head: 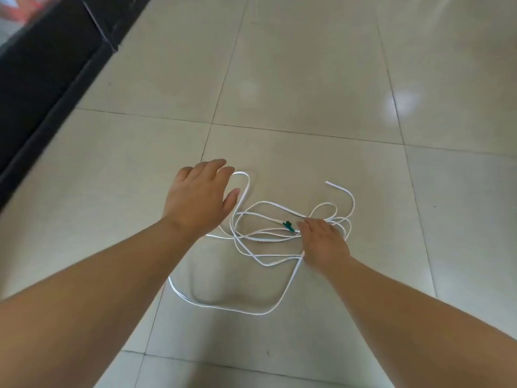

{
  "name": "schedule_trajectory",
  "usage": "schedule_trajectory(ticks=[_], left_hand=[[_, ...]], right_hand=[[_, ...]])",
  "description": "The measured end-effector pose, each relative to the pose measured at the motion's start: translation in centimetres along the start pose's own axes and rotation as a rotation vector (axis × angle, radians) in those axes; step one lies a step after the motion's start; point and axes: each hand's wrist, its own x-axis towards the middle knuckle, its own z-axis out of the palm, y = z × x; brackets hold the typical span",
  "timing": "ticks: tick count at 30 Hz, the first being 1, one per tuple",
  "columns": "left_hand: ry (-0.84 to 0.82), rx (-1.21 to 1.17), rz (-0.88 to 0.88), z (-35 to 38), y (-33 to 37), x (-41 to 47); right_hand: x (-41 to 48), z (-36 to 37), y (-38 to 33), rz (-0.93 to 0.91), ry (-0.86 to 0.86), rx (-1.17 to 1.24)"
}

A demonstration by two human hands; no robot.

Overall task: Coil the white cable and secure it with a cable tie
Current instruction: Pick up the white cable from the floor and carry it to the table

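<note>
1. Floor [307, 79]: glossy beige tiles with thin dark grout lines fill nearly the whole view. Pale light glare on the tiles at upper right.
2. Black strip [42, 79]: a dark, raised band runs diagonally along the floor's upper left edge. What it belongs to cannot be told. Beyond it, in the corner, a reddish patch too blurred to identify.
3. White cable [261, 236]: lies loose on the floor at centre frame, uncoiled. Several strands cross in an untidy tangle between the two hands. One wide loop sweeps toward the viewer below the tangle. A narrow loop stands out at the far left of the tangle. A free end points away at the far right.
4. Left hand [200, 193]: palm down, fingers spread and relaxed, thumb out, holding nothing. It sits over the floor just left of the narrow loop, with fingertips right at the loop's top bend. Contact cannot be confirmed.
5. Right hand [324, 242]: back of hand toward the camera, down on the right side of the tangle where strands bunch together. Fingers bend down among the strands. Whether they actually pinch any is hidden by the hand itself.
6. Cable tie [288, 226]: small, green, lying against the bunched strands, just beside the right hand's nearest fingertips. Touching or not cannot be told
</note>
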Motion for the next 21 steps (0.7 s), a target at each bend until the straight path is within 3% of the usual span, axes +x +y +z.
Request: schedule_trajectory(ticks=[8,21], left_hand=[[0.054,0.055,0.011,2.1,-0.3,-0.8],[-0.037,0.046,-0.064,2.9,0.2,-0.4]], right_hand=[[1.8,2.7,-0.4,-0.008,-0.1,-0.097],[6.3,2.8,0.5,-0.012,-0.295,-0.16]])
